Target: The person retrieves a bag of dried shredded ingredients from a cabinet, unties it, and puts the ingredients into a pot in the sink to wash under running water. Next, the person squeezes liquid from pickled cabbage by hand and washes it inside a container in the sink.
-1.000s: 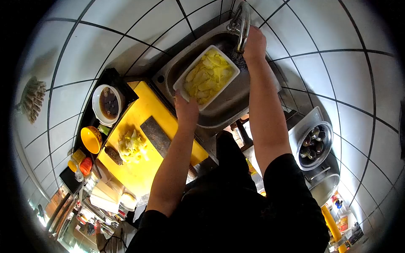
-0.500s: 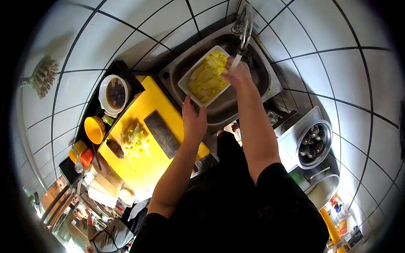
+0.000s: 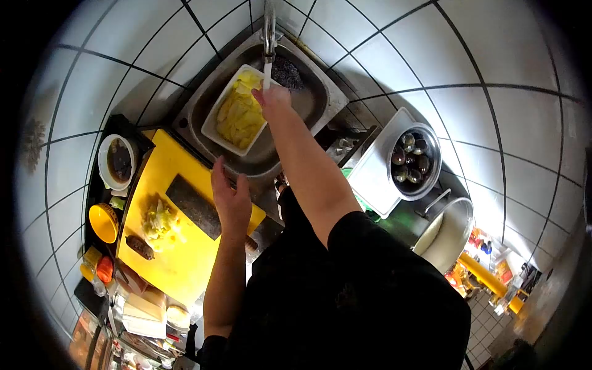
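A white rectangular tub point(image 3: 209, 128) sits in the metal sink point(image 3: 318, 92), filled with pale yellow pieces that look like cabbage leaves point(image 3: 242, 112). White water runs from the faucet point(image 3: 269, 43) at the tub's right edge. In that stream is my right hand point(image 3: 275, 102), its fingers stretched out and holding nothing that I can see. My left hand point(image 3: 232, 200) hovers apart from the tub's near corner, empty with fingers spread. Just left of it, a cleaver point(image 3: 192, 205) lies on the yellow cutting board point(image 3: 185, 265).
On the board are chopped greens point(image 3: 159, 225) and a dark oblong piece point(image 3: 139, 247). A bowl of dark liquid point(image 3: 119, 161) and a yellow bowl point(image 3: 103, 223) stand left. Right, a metal bowl point(image 3: 436, 165) holds dark, round things, near a large pot point(image 3: 453, 231).
The view has turned, shifting the sink and board left and the right-hand bowl into fuller view. My right hand stays in the water; my left hand has come slightly away from the tub.
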A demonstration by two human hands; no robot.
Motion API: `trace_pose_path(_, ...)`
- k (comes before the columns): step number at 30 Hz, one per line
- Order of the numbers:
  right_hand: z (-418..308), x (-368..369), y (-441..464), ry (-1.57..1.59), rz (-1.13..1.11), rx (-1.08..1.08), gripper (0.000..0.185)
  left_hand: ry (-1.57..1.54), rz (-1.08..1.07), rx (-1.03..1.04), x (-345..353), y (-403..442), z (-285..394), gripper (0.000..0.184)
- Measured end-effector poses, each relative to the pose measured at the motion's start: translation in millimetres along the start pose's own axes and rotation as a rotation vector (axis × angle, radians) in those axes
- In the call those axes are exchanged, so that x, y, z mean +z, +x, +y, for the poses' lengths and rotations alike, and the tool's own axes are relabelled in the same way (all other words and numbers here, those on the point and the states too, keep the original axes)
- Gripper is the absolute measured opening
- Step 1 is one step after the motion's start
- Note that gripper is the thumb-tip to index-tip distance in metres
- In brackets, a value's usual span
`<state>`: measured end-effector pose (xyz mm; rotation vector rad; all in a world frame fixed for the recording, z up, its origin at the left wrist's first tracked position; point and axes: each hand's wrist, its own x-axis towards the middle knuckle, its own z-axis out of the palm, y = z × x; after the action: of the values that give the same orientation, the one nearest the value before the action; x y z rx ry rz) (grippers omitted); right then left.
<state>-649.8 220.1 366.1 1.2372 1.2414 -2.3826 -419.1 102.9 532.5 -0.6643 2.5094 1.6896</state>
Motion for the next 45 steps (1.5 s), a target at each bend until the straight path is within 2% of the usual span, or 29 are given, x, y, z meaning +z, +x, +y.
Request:
trace_pose_path(1, -12.3, 1.7, -24.5, 0.084, 0.023, 0.063, 0.021, 0.015, -0.045, -0.028, -3.2, -4.4, 3.4, 0.057)
trace_pose_path(4, -30.2, -4.0, -61.9, 0.123, 0.03, 0.113, 0.018, 0.015, -0.075, 0.058, 7.3, -13.2, 0.7, 0.054)
trace_pose_path(6, -37.6, -14.2, -76.5, 0.106, 0.022, 0.137, 0.019, -0.129, -0.196, -0.031, 15.7, -19.2, 1.2, 0.051)
trace_pose_path(9, -55.4, -25.5, -111.4, 0.2, 0.009, 0.086, 0.022, -0.214, -0.335, -0.06, 31.3, -34.7, -11.2, 0.048)
trace_pose_path(12, -72.8, -35.4, -149.4, 0.253, -0.021, 0.013, 0.016, -0.294, -0.491, -0.076, 58.2, -46.0, -47.6, 0.047)
trace_pose_path(16, -94.5, -55.7, -194.6, 0.327, -0.111, -0.021, 0.017, -0.26, -0.64, -0.002, 74.3, -58.5, -40.4, 0.047)
trace_pose_path(18, -109.0, -63.4, -228.6, 0.381, -0.118, -0.042, 0.016, -0.261, -0.712, -0.042, 82.1, -63.7, -31.2, 0.047)
trace_pose_path(21, -109.8, -74.1, -220.1, 0.334, -0.122, -0.014, 0.026, -0.34, -0.812, -0.029, 99.8, -69.7, -6.2, 0.046)
trace_pose_path(22, -110.5, -65.3, -238.1, 0.172, -0.138, -0.031, 0.042, -0.377, -0.846, -0.019, 103.7, -74.1, 2.5, 0.045)
trace_pose_path(25, -101.3, -65.4, -251.5, -0.211, -0.184, -0.292, 0.045, -0.535, -1.005, -0.167, 108.4, -85.6, 21.3, 0.045)
trace_pose_path(27, -93.4, -66.7, -256.0, -0.479, -0.206, -0.446, 0.047, -1.039, -1.115, -0.393, 157.9, -72.6, -62.4, 0.04)
trace_pose_path(28, -86.5, -70.8, -262.7, -0.612, -0.211, -0.514, 0.049, -1.283, -1.204, -0.503, 168.7, -64.1, -77.7, 0.04)
trace_pose_path(30, -104.0, -95.5, -319.2, -0.116, -0.166, -0.253, 0.04, -1.439, -1.245, -0.486, 176.4, -56.6, -76.7, 0.039)
trace_pose_path(33, -86.9, -186.0, -325.8, 0.367, -0.029, -0.128, 0.03, -1.16, -1.101, -0.098, 166.2, -55.3, -16.2, 0.039)
trace_pose_path(34, -83.8, -209.8, -334.6, 0.477, 0.098, -0.204, 0.032, -0.887, -0.92, -0.222, 162.8, -60.3, 8.8, 0.038)
trace_pose_path(35, -81.8, -239.4, -330.2, 0.499, 0.152, -0.278, 0.045, -0.614, -0.733, -0.338, 160.0, -64.5, 27.6, 0.037)
trace_pose_path(36, -89.2, -255.6, -331.4, 0.532, 0.238, -0.32, 0.042, -0.63, -0.769, -0.364, 158.5, -62.6, 33.2, 0.035)
trace_pose_path(37, -97.3, -277.3, -326.3, 0.558, 0.227, -0.308, 0.04, -0.644, -0.808, -0.39, 158.8, -60.1, 37.1, 0.033)
trace_pose_path(41, -130.5, -292.1, -315.6, 0.31, 0.333, -0.534, 0.028, -0.648, -0.92, -0.416, 165.4, -58.4, 45.8, 0.025)
trace_pose_path(45, -140.8, -314.1, -292.1, 0.195, 0.376, -0.485, 0.018, -0.641, -0.925, -0.408, 171.4, -60.2, 51.8, 0.021)
